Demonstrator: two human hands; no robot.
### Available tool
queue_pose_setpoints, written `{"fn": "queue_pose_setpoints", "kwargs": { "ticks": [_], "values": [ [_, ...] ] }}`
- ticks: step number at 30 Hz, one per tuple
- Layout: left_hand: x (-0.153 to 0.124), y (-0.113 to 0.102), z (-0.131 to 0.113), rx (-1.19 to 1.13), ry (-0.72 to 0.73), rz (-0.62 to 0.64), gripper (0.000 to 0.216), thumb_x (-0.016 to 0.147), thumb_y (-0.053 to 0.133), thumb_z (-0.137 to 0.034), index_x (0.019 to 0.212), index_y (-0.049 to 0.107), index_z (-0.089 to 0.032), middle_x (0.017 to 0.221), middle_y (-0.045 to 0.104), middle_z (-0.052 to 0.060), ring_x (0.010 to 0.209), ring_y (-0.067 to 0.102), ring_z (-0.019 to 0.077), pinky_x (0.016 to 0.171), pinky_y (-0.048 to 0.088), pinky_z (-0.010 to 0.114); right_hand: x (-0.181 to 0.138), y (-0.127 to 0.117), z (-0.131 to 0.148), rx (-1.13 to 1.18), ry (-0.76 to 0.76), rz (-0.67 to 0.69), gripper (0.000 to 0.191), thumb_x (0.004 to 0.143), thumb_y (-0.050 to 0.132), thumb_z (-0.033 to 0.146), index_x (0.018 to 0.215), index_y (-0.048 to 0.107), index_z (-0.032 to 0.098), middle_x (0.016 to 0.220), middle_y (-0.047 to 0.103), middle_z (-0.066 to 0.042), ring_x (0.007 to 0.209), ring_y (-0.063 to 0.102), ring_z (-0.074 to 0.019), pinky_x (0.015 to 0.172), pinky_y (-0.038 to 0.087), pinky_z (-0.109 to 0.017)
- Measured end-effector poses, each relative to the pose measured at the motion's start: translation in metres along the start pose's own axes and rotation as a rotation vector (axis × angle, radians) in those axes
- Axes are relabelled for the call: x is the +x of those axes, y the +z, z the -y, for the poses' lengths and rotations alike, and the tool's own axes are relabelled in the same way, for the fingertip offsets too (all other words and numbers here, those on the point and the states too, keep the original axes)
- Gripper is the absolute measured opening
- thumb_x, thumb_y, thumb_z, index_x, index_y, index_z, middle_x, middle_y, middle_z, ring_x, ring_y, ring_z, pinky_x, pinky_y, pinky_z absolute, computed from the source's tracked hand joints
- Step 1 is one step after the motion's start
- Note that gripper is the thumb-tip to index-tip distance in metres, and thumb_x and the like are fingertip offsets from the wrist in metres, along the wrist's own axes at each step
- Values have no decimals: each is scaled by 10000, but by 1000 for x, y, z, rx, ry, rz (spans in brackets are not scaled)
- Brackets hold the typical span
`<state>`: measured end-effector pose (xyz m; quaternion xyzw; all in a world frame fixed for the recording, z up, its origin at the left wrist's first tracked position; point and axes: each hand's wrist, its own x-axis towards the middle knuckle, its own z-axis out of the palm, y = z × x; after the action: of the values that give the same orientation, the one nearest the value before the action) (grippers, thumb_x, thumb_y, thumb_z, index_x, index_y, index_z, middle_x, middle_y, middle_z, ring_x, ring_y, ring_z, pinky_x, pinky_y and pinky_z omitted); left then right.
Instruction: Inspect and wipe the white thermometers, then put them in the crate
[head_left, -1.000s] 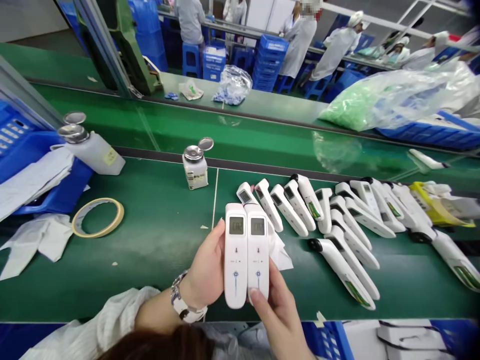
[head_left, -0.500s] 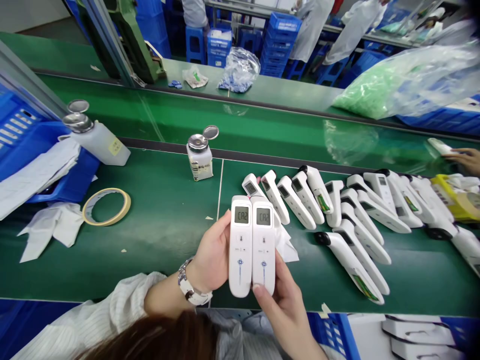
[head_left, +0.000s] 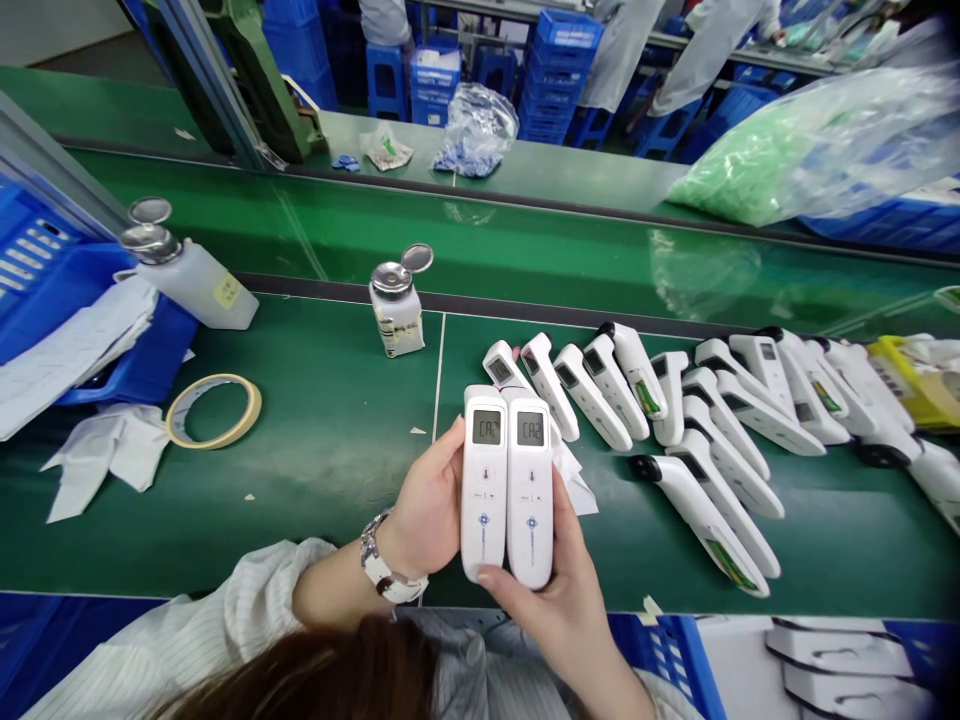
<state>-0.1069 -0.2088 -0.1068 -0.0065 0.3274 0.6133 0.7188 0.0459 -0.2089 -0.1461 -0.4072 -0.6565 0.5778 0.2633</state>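
I hold two white thermometers side by side, upright, with their small grey screens lit and facing me. My left hand wraps around the left one from the side. My right hand cups the bottom of the pair, thumb across the lower ends. Just beyond them a white cloth lies on the green table. A row of several more white thermometers lies to the right.
A small dispenser bottle stands behind, a larger one at the left by a blue crate. A tape ring and white wipes lie left. A conveyor belt runs behind; people in white coats stand beyond it.
The pair of thermometers stays in both hands. My right thumb has slid across the lower ends. A hand at the far right edge has gone from view.
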Motion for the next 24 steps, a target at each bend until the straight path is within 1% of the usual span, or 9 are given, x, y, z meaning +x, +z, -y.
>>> {"fn": "queue_pose_setpoints", "kwargs": {
  "ticks": [2,5,8,12,14,16,18,20,24],
  "values": [
    [0,0,1,-3,-6,-12,441,919,300,-402,1088,607,-134,953,701,105,886,645,267,825,478,437,0,2,-3,-13,7,-57,921,710,728,311,1429,153,286,1407,412,-104,1214,474,-300,869,535,-408],
    [1,-2,4,-29,22,30,434,921,299,-390,1045,634,-143,968,704,92,912,645,266,860,467,441,1,3,-5,7,-8,-110,781,756,685,315,1394,235,298,1409,404,-83,1232,453,-273,905,514,-386],
    [2,-5,7,-79,71,66,398,919,333,-373,990,663,-161,938,715,54,950,639,241,932,432,406,2,3,-5,31,-30,-102,692,810,632,300,1381,242,329,1415,396,-44,1259,422,-233,944,488,-341],
    [3,-7,8,-95,100,54,384,920,344,-347,944,680,-162,910,719,43,990,626,233,985,393,391,4,2,-4,32,-53,-119,568,877,537,322,1373,261,339,1442,361,-16,1293,375,-217,970,463,-330],
    [3,-6,9,-98,92,61,395,922,338,-347,934,685,-159,911,719,48,1004,621,234,997,382,389,4,1,-5,31,-39,-152,481,907,480,337,1357,310,337,1442,363,-3,1317,338,-211,1007,428,-343],
    [4,-5,9,-110,90,72,404,924,329,-344,940,686,-158,908,720,50,1010,618,234,1003,377,391,4,0,-6,30,-20,-202,415,928,435,350,1337,367,339,1422,398,12,1336,304,-200,1060,365,-366],
    [4,-4,9,-123,95,69,400,924,325,-335,954,685,-164,903,720,44,1012,617,231,1008,373,393,4,0,-8,48,-6,-236,382,936,414,361,1317,417,337,1391,442,17,1332,310,-195,1103,298,-393],
    [4,-3,9,-128,96,56,391,923,328,-333,964,682,-172,898,720,37,1007,619,225,1012,369,393,5,0,-9,92,-1,-237,374,938,407,367,1308,443,325,1380,457,11,1319,335,-198,1123,256,-415],
    [3,-2,8,-110,76,33,390,922,329,-346,968,675,-172,898,718,34,999,619,219,1018,362,388,7,1,-10,182,-29,-219,386,940,394,363,1314,451,288,1397,439,-8,1312,348,-212,1124,254,-432]
  ]
}}
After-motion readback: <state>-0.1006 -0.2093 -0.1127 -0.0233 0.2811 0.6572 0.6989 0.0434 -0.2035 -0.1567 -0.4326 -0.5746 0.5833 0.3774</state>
